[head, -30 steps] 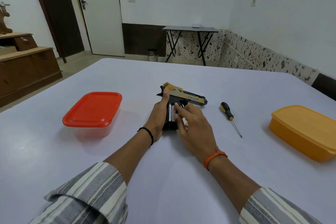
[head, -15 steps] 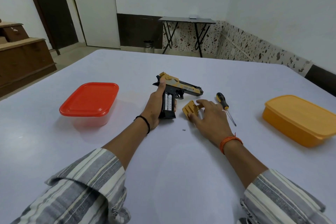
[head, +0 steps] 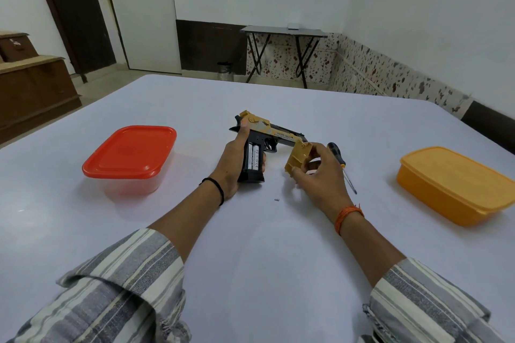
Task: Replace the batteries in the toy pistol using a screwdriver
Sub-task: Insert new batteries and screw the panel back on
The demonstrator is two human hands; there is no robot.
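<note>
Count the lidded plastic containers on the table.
2: a clear rectangular plastic container with a red lid left of the hands, and an orange rectangular plastic container with an orange lid at the right.

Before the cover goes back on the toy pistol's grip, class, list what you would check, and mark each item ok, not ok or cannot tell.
1. Batteries seated in the grip: ok, two show.
2. Polarity: cannot tell.
3. Left hand steadies the toy pistol: ok.
4. Right hand holds the battery cover: ok.
5. Screw at hand: ok, loose on the table.
6. Screwdriver within reach: ok, beside the right hand.
</note>
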